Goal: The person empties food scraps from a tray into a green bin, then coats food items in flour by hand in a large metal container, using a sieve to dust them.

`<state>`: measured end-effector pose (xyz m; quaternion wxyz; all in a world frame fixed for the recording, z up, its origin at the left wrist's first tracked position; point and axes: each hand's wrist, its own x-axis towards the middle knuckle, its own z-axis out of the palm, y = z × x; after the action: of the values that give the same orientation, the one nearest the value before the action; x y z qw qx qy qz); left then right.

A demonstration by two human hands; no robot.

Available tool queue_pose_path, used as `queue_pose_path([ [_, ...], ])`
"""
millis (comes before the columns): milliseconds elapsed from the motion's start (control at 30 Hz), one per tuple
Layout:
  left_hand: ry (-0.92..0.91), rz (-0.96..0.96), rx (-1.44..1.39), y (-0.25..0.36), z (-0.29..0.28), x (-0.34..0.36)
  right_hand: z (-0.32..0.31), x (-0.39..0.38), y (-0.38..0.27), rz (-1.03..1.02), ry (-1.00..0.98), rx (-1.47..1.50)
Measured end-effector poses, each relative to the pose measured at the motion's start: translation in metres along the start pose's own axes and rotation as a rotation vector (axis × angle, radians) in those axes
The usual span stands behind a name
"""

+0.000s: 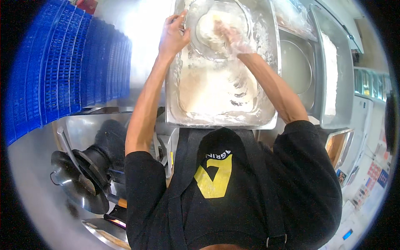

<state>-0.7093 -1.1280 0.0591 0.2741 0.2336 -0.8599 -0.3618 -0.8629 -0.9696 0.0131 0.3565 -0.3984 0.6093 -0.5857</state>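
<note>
White powder (208, 89) coats the floor of a deep metal tray (171, 96) as a person in a black shirt (300, 166) works with both arms stretched over it, a clear bowl (192, 41) sitting at the tray's far end. The left hand (174, 36) curves against the bowl's left rim, thumb and fingers bent at the edge; whether they pinch it or merely rest there cannot be told. The right hand (236, 41), in what looks like a clear plastic glove, reaches down into the bowl, its fingers blurred over a pale mass (204, 33), so whether it is closed on anything cannot be made out. The work appears to be midway: powder already lies across the tray, with dark streaks of metal showing toward its right side, and the bowl is already partly filled. Its contents look unsettled under the hand, which suggests that handling them is the part left undone. Beside the tray, at right, are a steel pan (307, 96) of cloudy liquid and a long container (343, 91) holding something white; blue plastic baskets (62, 58) stand stacked at left.
</note>
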Motion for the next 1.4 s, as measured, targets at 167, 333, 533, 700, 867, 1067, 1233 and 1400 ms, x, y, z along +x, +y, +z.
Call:
queue_pose_path([
  [167, 0.090, 0.220, 0.188, -0.025, 0.000, -0.002, 0.028, -0.044, 0.024, -0.170, -0.041, -0.903],
  [333, 0.036, 0.096, -0.006, -0.006, -0.006, -0.005, 0.088, -0.082, -0.010, -0.014, -0.462, -0.811],
  [533, 0.037, 0.044, -0.010, 0.002, -0.004, -0.001, 0.132, -0.124, 0.046, 0.477, -0.226, 0.765],
  [700, 0.153, 0.203, 0.109, -0.016, 0.004, -0.002, 0.076, -0.110, 0.043, -0.256, -0.943, -0.613],
  [867, 0.002, -0.002, -0.014, 0.000, -0.011, -0.004, 0.044, -0.098, -0.046, 0.341, -0.458, -0.559],
  [1067, -0.005, 0.047, -0.036, -0.001, -0.007, -0.002, 0.038, -0.171, 0.093, 0.266, -0.600, -0.424],
  [1233, 0.085, 0.058, -0.038, 0.000, -0.006, -0.004, 0.091, -0.152, 0.080, 0.315, -0.507, -0.107],
  [1400, -0.021, -0.099, -0.062, -0.002, -0.008, -0.004, 0.073, -0.125, 0.001, 0.557, -0.554, 0.173],
])
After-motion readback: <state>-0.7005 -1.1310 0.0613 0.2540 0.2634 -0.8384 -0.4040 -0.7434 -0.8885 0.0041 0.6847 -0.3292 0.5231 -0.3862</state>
